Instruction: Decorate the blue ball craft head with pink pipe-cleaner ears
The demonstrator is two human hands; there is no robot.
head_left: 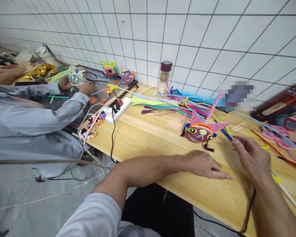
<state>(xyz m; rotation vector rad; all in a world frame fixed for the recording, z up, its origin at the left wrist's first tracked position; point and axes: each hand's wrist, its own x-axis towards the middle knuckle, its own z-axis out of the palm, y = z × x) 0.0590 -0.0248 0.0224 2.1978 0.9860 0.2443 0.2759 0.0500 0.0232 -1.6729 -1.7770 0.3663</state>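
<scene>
My right hand (255, 159) is closed, thumb and forefinger pinching the end of dark blue pipe cleaners (226, 134) just above the table. To its left, my left hand (204, 166) hovers low over the wood with the forefinger stretched out and the other fingers partly curled; nothing shows in it. Between the hands and the wall sits a round animal-head ornament (199, 132) with pink pipe-cleaner ears, ringed eyes and dark tassels. Behind it lies a bundle of coloured pipe cleaners (155, 102). A yellow object (277, 178) is partly hidden by my right wrist.
A white power strip (119, 110) with cables stands left on the table (138, 138). A glass bottle (165, 79) and a dark red flask (281, 102) stand near the tiled wall. At left, a co-worker's hands (87, 88) hold another ornament (76, 79) beside a yellow glue gun (111, 89).
</scene>
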